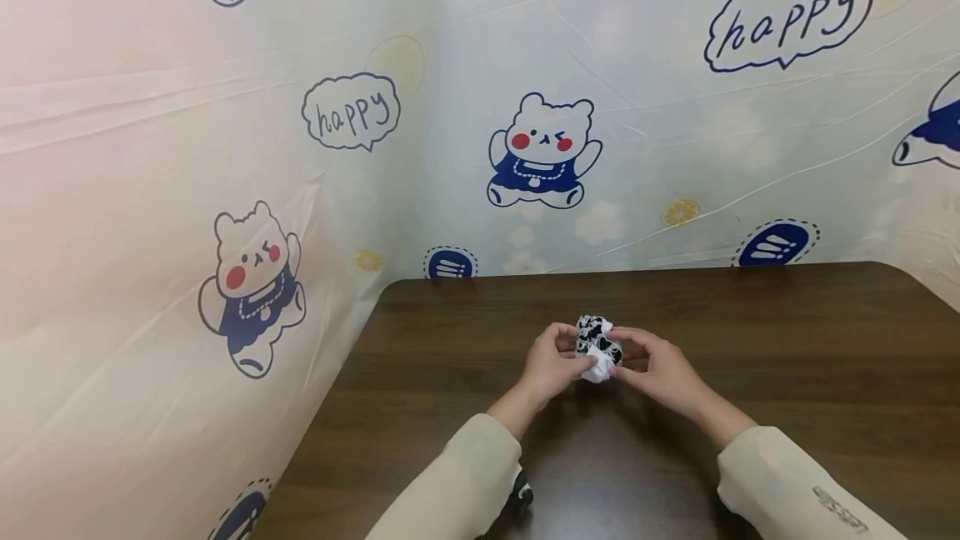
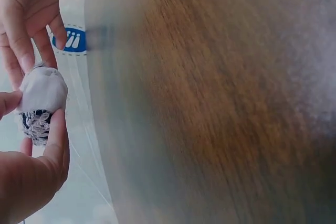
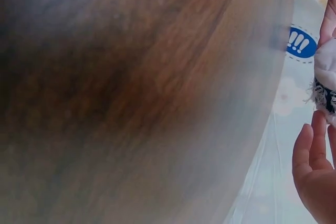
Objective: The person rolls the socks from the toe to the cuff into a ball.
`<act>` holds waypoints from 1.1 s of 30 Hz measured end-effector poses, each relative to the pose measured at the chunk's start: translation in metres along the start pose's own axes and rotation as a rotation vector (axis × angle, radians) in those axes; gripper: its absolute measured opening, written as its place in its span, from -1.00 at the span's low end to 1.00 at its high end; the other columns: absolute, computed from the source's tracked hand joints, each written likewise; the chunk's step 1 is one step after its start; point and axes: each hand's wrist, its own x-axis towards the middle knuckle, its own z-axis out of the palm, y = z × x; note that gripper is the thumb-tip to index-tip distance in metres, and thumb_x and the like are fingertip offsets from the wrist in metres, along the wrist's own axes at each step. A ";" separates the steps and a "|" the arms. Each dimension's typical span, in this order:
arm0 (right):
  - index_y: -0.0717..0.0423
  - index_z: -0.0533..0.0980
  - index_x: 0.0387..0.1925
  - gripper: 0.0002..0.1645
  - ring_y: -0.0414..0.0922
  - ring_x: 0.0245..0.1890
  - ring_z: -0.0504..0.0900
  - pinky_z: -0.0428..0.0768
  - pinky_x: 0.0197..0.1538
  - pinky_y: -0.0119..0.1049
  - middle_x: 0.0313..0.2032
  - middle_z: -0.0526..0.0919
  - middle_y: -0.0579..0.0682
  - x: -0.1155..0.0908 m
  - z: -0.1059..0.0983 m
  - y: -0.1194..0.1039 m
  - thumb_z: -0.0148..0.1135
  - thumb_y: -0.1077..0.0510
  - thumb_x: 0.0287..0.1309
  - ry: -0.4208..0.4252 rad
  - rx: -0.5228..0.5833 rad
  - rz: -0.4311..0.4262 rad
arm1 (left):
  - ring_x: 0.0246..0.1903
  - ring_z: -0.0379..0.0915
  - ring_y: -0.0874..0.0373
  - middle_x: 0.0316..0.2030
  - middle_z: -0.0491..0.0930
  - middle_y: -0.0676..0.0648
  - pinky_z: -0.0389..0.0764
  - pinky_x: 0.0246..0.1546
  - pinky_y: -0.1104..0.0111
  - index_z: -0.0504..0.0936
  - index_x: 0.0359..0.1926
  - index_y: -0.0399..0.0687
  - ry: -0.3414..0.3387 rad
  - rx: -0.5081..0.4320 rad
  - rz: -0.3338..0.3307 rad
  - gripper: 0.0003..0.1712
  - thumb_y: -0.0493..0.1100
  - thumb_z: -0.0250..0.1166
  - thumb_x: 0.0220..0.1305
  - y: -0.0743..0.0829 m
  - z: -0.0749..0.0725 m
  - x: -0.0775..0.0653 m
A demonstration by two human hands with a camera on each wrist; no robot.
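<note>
A balled-up sock (image 1: 597,348), white with a black-and-white patterned part and shaggy loose threads, is held above the table between both hands. My left hand (image 1: 553,365) grips its left side, thumb in front and fingers behind. On the right side, the right hand (image 1: 660,369) pinches it with thumb and fingertips. In the left wrist view, the white ribbed part of the sock (image 2: 44,90) shows between the two hands. Only part of the sock (image 3: 326,72) enters the right wrist view, at its right edge, with the right hand (image 3: 317,182) below it.
Below the hands is a dark brown wooden table (image 1: 420,407) with rounded far corners. A pale printed curtain (image 1: 465,65) with bears and speech bubbles hangs behind it and on the left. A small black object (image 1: 522,490) is partly hidden by the left sleeve.
</note>
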 end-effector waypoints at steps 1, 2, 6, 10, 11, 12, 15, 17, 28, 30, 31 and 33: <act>0.20 0.48 0.09 -0.43 0.06 -0.20 0.64 0.62 -0.21 -0.21 0.09 0.50 0.26 0.001 0.000 0.001 0.42 0.29 -0.01 -0.004 -0.009 -0.001 | -0.28 0.53 0.15 -0.27 0.56 -0.10 0.61 -0.40 0.35 0.49 -0.05 -0.23 -0.002 -0.002 -0.007 -0.53 -0.37 0.44 -0.02 -0.001 0.000 0.001; 0.21 0.48 0.09 -0.42 0.06 -0.20 0.63 0.62 -0.21 -0.21 0.08 0.50 0.26 0.001 0.001 0.003 0.42 0.30 -0.02 -0.005 -0.019 -0.001 | -0.28 0.52 0.15 -0.27 0.55 -0.10 0.61 -0.40 0.35 0.49 -0.05 -0.24 -0.004 -0.005 -0.017 -0.53 -0.37 0.44 -0.02 -0.001 0.001 0.002; 0.24 0.47 0.09 -0.42 0.06 -0.21 0.63 0.62 -0.25 -0.20 0.04 0.53 0.28 0.003 0.002 0.007 0.43 0.30 -0.03 -0.013 -0.054 0.014 | -0.29 0.50 0.14 -0.26 0.54 -0.12 0.61 -0.41 0.35 0.50 -0.05 -0.25 -0.010 -0.004 -0.041 -0.53 -0.37 0.45 -0.03 -0.004 0.003 0.005; 0.23 0.46 0.10 -0.42 0.06 -0.20 0.64 0.61 -0.28 -0.19 0.00 0.56 0.29 0.003 0.002 0.008 0.42 0.25 0.00 -0.034 -0.083 0.043 | -0.30 0.48 0.13 -0.26 0.52 -0.13 0.61 -0.42 0.34 0.51 -0.06 -0.25 -0.011 0.014 -0.058 -0.53 -0.37 0.45 -0.03 -0.006 0.005 0.006; 0.22 0.46 0.10 -0.42 0.06 -0.20 0.64 0.61 -0.28 -0.18 -0.01 0.56 0.28 0.003 0.002 0.008 0.42 0.25 0.00 -0.038 -0.087 0.050 | -0.30 0.48 0.13 -0.26 0.52 -0.13 0.61 -0.42 0.34 0.50 -0.06 -0.25 -0.011 0.019 -0.060 -0.53 -0.37 0.45 -0.04 -0.006 0.005 0.006; 0.22 0.46 0.10 -0.42 0.05 -0.20 0.64 0.60 -0.28 -0.17 -0.02 0.57 0.28 0.003 0.002 0.009 0.42 0.25 0.00 -0.039 -0.089 0.054 | -0.30 0.48 0.13 -0.26 0.52 -0.13 0.61 -0.42 0.34 0.51 -0.06 -0.25 -0.011 0.021 -0.064 -0.53 -0.37 0.45 -0.04 -0.007 0.005 0.006; 0.21 0.46 0.08 -0.42 0.04 -0.22 0.65 0.58 -0.30 -0.16 -0.07 0.59 0.27 0.002 0.003 0.009 0.43 0.24 -0.01 -0.041 -0.095 0.059 | -0.32 0.50 0.12 -0.27 0.52 -0.14 0.61 -0.42 0.35 0.50 -0.07 -0.24 -0.011 0.030 -0.066 -0.53 -0.37 0.45 -0.04 -0.010 0.006 0.007; 0.21 0.46 0.07 -0.43 0.02 -0.24 0.65 0.57 -0.30 -0.16 -0.11 0.61 0.26 0.002 0.004 0.010 0.44 0.24 -0.02 -0.042 -0.098 0.062 | -0.34 0.51 0.12 -0.27 0.51 -0.14 0.61 -0.43 0.34 0.50 -0.08 -0.24 -0.009 0.030 -0.072 -0.54 -0.38 0.45 -0.04 -0.012 0.007 0.006; 0.21 0.48 0.04 -0.47 -0.04 -0.27 0.63 0.54 -0.31 -0.20 -0.13 0.61 0.20 0.003 0.006 0.012 0.42 0.26 -0.01 -0.084 -0.104 0.117 | -0.43 0.52 0.13 -0.31 0.50 -0.13 0.61 -0.44 0.34 0.49 -0.09 -0.25 -0.013 0.033 -0.109 -0.55 -0.37 0.45 -0.04 -0.021 0.012 0.007; 0.22 0.48 0.03 -0.48 -0.04 -0.27 0.64 0.55 -0.31 -0.21 -0.11 0.61 0.21 0.002 0.006 0.013 0.42 0.27 -0.02 -0.093 -0.102 0.121 | -0.44 0.52 0.13 -0.32 0.50 -0.11 0.61 -0.45 0.35 0.49 -0.09 -0.25 -0.018 0.034 -0.121 -0.55 -0.37 0.44 -0.04 -0.023 0.013 0.007; 0.23 0.47 0.03 -0.48 -0.04 -0.27 0.64 0.56 -0.31 -0.21 -0.11 0.60 0.21 0.002 0.007 0.013 0.42 0.28 -0.02 -0.097 -0.101 0.121 | -0.45 0.52 0.14 -0.33 0.50 -0.11 0.61 -0.46 0.36 0.49 -0.10 -0.24 -0.019 0.038 -0.125 -0.56 -0.37 0.44 -0.04 -0.024 0.013 0.007; 0.24 0.47 0.02 -0.48 -0.03 -0.28 0.65 0.56 -0.31 -0.22 -0.11 0.60 0.22 0.002 0.007 0.015 0.42 0.30 -0.03 -0.102 -0.103 0.122 | -0.46 0.52 0.14 -0.34 0.51 -0.10 0.61 -0.47 0.36 0.50 -0.11 -0.25 -0.020 0.042 -0.131 -0.56 -0.38 0.44 -0.04 -0.025 0.014 0.007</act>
